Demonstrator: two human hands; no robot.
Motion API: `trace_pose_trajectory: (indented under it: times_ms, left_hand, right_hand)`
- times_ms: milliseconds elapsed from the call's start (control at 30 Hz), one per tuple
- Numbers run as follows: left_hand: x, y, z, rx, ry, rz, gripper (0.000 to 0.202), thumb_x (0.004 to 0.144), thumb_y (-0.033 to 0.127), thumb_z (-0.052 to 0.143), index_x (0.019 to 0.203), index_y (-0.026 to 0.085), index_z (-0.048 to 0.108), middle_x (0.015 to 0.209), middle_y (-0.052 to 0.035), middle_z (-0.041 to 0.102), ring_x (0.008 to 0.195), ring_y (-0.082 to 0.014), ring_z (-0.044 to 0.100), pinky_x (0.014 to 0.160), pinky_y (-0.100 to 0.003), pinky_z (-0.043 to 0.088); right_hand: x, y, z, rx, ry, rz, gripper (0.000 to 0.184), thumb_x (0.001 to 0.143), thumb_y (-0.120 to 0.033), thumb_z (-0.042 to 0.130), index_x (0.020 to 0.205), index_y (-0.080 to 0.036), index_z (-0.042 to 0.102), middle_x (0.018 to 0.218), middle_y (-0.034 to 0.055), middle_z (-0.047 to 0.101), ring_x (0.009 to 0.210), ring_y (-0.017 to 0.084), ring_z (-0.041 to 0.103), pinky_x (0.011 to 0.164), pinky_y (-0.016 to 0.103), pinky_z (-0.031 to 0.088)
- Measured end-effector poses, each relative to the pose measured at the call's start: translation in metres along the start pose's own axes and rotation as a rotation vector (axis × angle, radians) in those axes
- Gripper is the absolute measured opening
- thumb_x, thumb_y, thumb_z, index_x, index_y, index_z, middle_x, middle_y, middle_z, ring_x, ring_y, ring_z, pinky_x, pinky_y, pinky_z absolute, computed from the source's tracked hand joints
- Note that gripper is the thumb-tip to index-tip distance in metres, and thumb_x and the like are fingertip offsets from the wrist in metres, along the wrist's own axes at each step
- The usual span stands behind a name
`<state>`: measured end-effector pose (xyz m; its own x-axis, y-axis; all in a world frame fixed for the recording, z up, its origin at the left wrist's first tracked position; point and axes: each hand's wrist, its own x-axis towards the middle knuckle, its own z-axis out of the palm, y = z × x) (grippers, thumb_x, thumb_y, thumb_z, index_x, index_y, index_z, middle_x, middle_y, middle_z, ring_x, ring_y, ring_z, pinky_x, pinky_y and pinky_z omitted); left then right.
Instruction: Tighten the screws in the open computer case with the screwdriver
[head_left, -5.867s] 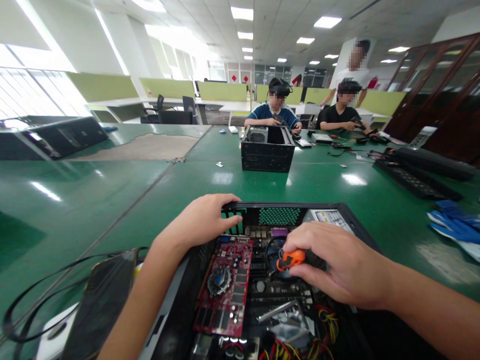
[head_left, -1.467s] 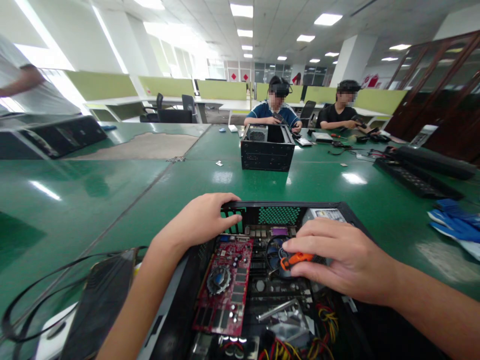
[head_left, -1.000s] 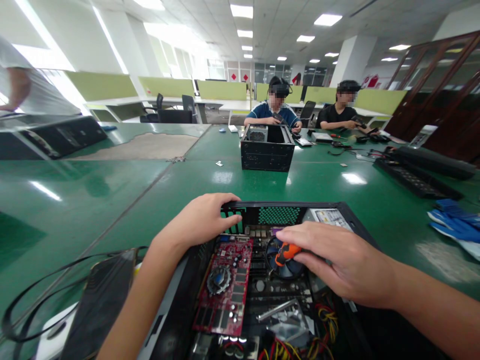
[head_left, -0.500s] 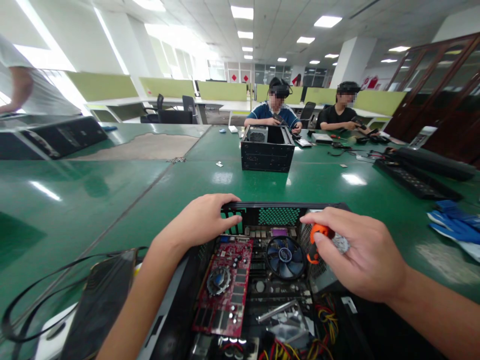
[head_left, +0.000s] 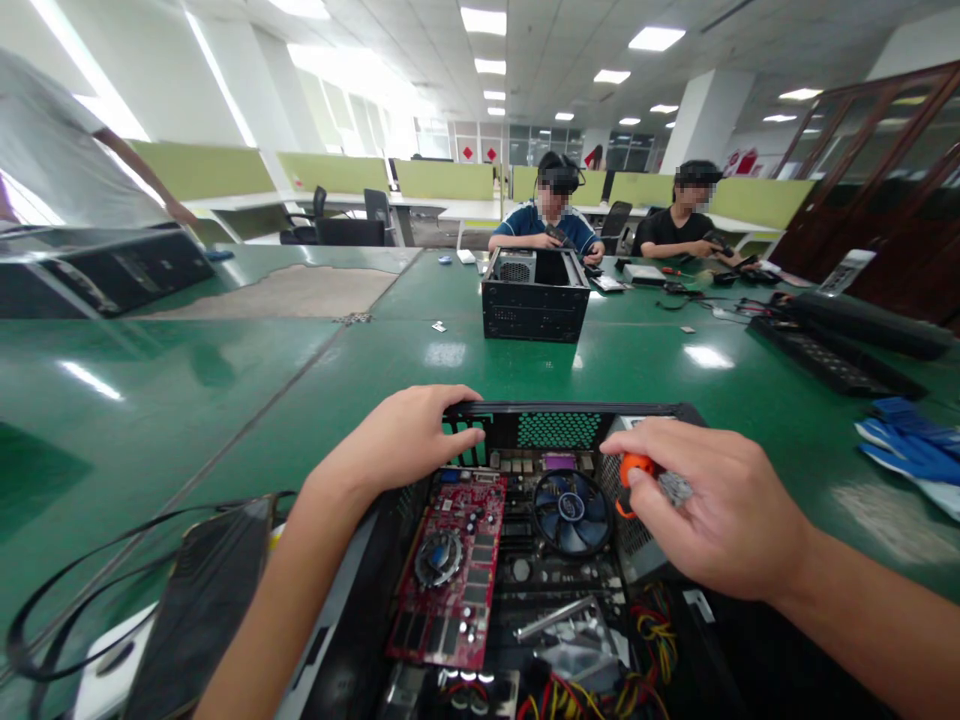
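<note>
An opened black computer case [head_left: 577,409] lies in front of me, its inside facing up. My left hand [head_left: 420,440] grips the rim at the far left corner, fingers over the outside and thumb inside. In my right hand [head_left: 720,505] is a screwdriver [head_left: 636,466] with an orange and black handle; its shaft is hidden. That hand is above the metal power supply [head_left: 637,545] at the case's right side. Inside the case are a red graphics card [head_left: 454,570], a blue-bladed cooling fan [head_left: 571,512] and coloured cables [head_left: 654,640].
Another black case [head_left: 534,312] stands across the green table [head_left: 397,365], before two seated people. More cases [head_left: 127,270] lie at left, near a standing person. Blue gloves [head_left: 911,445] and a black panel [head_left: 829,355] are at right. A strapped black object [head_left: 202,600] lies near my left arm.
My right hand has turned slightly, and less of the screwdriver's handle shows. My left hand stays on the rim. The standing person's arm at left now reaches further right.
</note>
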<state>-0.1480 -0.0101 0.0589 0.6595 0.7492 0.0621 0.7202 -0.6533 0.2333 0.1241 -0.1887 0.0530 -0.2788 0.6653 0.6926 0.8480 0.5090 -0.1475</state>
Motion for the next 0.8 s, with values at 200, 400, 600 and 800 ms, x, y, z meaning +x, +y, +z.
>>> trace_pose_trajectory:
  times_ms: [200, 400, 600, 800]
  left_hand:
    - [0.0005, 0.0010, -0.0007, -0.005, -0.008, -0.002, 0.054, 0.095, 0.052, 0.062, 0.136, 0.021, 0.078, 0.134, -0.0121, 0.083, 0.118, -0.0349, 0.078, 0.106, -0.046, 0.058]
    - [0.0007, 0.0020, -0.0006, 0.000, -0.008, -0.003, 0.054, 0.095, 0.052, 0.062, 0.135, 0.020, 0.078, 0.136, -0.0128, 0.082, 0.121, -0.0348, 0.078, 0.107, -0.045, 0.058]
    - [0.0007, 0.0018, -0.0006, 0.005, -0.002, 0.002, 0.051, 0.096, 0.051, 0.063, 0.134, 0.022, 0.079, 0.136, -0.0109, 0.083, 0.120, -0.0340, 0.078, 0.105, -0.044, 0.059]
    - [0.0009, 0.0005, -0.0001, 0.002, 0.003, 0.013, 0.051, 0.096, 0.052, 0.062, 0.133, 0.021, 0.079, 0.136, -0.0114, 0.083, 0.120, -0.0346, 0.078, 0.104, -0.044, 0.059]
  right_hand:
    - [-0.0012, 0.0011, -0.0018, -0.001, -0.006, -0.006, 0.030, 0.094, -0.012, 0.057, 0.106, -0.019, 0.083, 0.093, 0.0088, 0.088, 0.078, 0.024, 0.084, 0.071, 0.033, 0.070]
    - [-0.0005, 0.0000, -0.0011, -0.003, -0.007, -0.003, 0.029, 0.095, -0.013, 0.056, 0.105, -0.018, 0.082, 0.092, 0.0097, 0.088, 0.077, 0.024, 0.085, 0.068, 0.032, 0.069]
    - [-0.0006, 0.0006, -0.0007, 0.000, -0.013, -0.005, 0.029, 0.093, -0.013, 0.057, 0.104, -0.019, 0.083, 0.093, 0.0089, 0.088, 0.077, 0.024, 0.085, 0.070, 0.033, 0.070]
    - [-0.0006, 0.0008, -0.0006, -0.009, -0.008, -0.002, 0.029, 0.093, -0.013, 0.057, 0.104, -0.020, 0.083, 0.092, 0.0085, 0.088, 0.077, 0.024, 0.085, 0.070, 0.033, 0.070]
